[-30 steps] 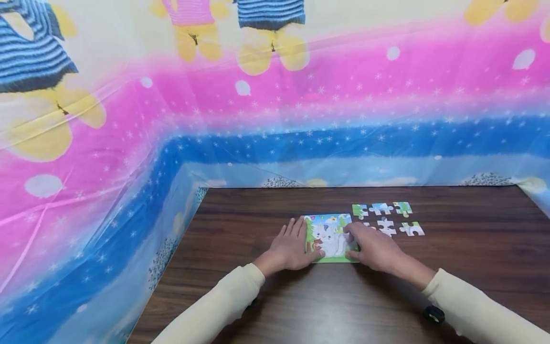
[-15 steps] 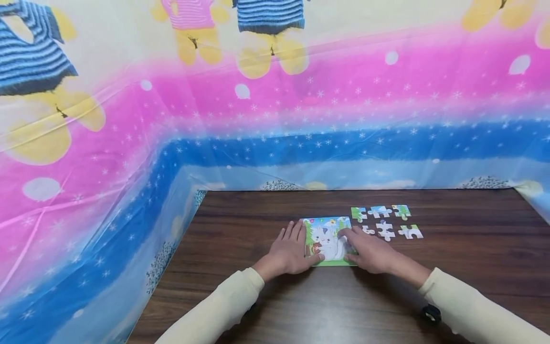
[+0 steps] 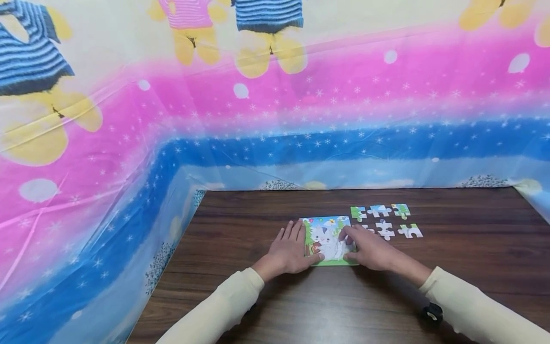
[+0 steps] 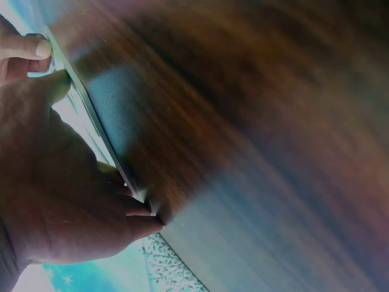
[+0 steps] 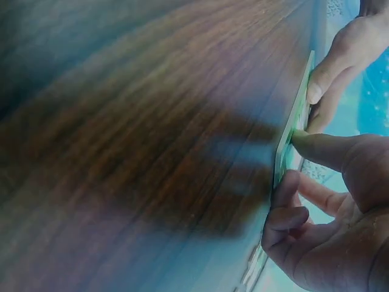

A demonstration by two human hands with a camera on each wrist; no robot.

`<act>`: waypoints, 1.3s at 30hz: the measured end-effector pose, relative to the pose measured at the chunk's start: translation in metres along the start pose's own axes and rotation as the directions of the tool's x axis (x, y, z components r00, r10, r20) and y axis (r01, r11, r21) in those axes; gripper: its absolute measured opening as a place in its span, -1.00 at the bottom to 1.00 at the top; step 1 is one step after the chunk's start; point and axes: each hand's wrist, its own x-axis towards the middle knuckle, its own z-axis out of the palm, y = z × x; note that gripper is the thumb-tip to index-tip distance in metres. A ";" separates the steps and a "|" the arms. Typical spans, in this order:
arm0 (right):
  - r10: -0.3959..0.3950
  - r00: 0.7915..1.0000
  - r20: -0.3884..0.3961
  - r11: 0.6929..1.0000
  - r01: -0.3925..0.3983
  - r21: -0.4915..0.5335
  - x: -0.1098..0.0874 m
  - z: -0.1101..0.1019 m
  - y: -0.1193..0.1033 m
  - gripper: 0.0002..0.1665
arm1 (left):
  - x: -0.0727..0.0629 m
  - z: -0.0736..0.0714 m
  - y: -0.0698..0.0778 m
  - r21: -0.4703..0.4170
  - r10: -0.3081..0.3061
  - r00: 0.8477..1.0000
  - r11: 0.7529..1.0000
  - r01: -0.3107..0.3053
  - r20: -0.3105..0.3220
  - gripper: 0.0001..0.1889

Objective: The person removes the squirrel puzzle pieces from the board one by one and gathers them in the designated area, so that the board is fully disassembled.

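Observation:
A small jigsaw puzzle (image 3: 320, 246) with a white cat picture and a green border lies flat on the wooden table. My left hand (image 3: 290, 249) rests along its left edge, fingers stretched out and thumb on the lower border. Over the puzzle's right side, my right hand (image 3: 373, 248) has curled fingers and its thumb at the lower right; it seems to pinch a white puzzle piece (image 3: 338, 249) by the cat's tail, mostly hidden by the fingers. The right wrist view shows the right thumb (image 5: 322, 148) on the puzzle's edge and the other fingers bent.
Several loose puzzle pieces (image 3: 379, 210) lie in two rows to the right of the puzzle, one partly behind my right hand. The brown table (image 3: 301, 306) meets a patterned cloth (image 3: 283, 143) at the back and left.
My right index finger pressed flat on the puzzle half a second ago and is now more bent and slightly raised. The left hand stays in place.

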 end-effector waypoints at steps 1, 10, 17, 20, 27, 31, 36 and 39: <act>-0.002 1.000 0.002 1.000 0.002 0.006 0.001 0.000 0.000 -0.61 | 0.001 0.001 -0.001 0.001 0.002 1.000 1.000 -0.002 -0.002 0.11; -0.062 0.996 0.071 0.986 0.050 0.160 0.005 -0.009 0.001 -0.68 | -0.008 -0.006 0.003 0.007 -0.005 1.000 1.000 0.005 -0.011 0.07; -0.066 0.997 0.029 0.987 0.061 0.151 0.000 -0.009 0.006 -0.69 | -0.010 -0.008 0.005 0.009 -0.001 1.000 1.000 0.001 -0.014 0.05; -0.056 0.998 0.025 0.976 0.050 0.210 -0.002 -0.009 0.008 -0.67 | -0.011 -0.009 0.005 0.007 0.000 1.000 1.000 0.000 -0.014 0.06; -0.034 0.999 0.021 0.948 0.025 0.317 -0.003 -0.013 0.013 -0.68 | -0.010 -0.010 0.005 0.010 0.002 1.000 1.000 -0.002 -0.009 0.08; -0.033 0.999 0.009 0.950 0.029 0.310 -0.004 -0.015 0.016 -0.69 | -0.008 -0.009 0.005 0.022 -0.004 1.000 1.000 0.004 0.007 0.09; -0.035 0.999 0.005 0.944 0.032 0.328 -0.014 -0.021 0.026 -0.69 | -0.008 -0.007 0.004 0.026 -0.010 1.000 1.000 0.009 0.021 0.09; -0.035 0.999 0.013 0.937 0.029 0.348 -0.024 -0.030 0.036 -0.70 | -0.010 -0.009 0.005 0.022 -0.003 1.000 1.000 0.003 0.005 0.08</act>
